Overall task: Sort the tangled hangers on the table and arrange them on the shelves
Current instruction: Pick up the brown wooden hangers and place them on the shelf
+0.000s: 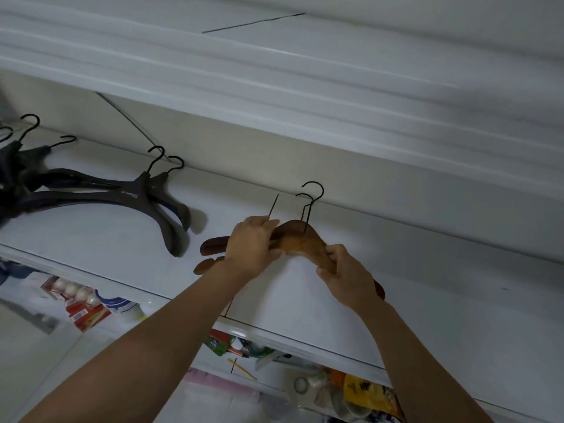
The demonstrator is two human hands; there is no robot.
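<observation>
A small stack of brown wooden hangers with black wire hooks lies on the white shelf, hooks pointing toward the back wall. My left hand grips the stack's left arms from above. My right hand holds the right arm, fingers curled round it. The hangers' brown tips stick out left of my left wrist and behind my right wrist. Two black hangers lie flat on the shelf to the left. A tangled pile of more black hangers sits at the far left edge.
Another white shelf overhangs close above. Below the shelf's front edge lies clutter: a red-and-white pack, a yellow bag, a tape roll, small tools. Bare shelf surface stretches to the right of my hands.
</observation>
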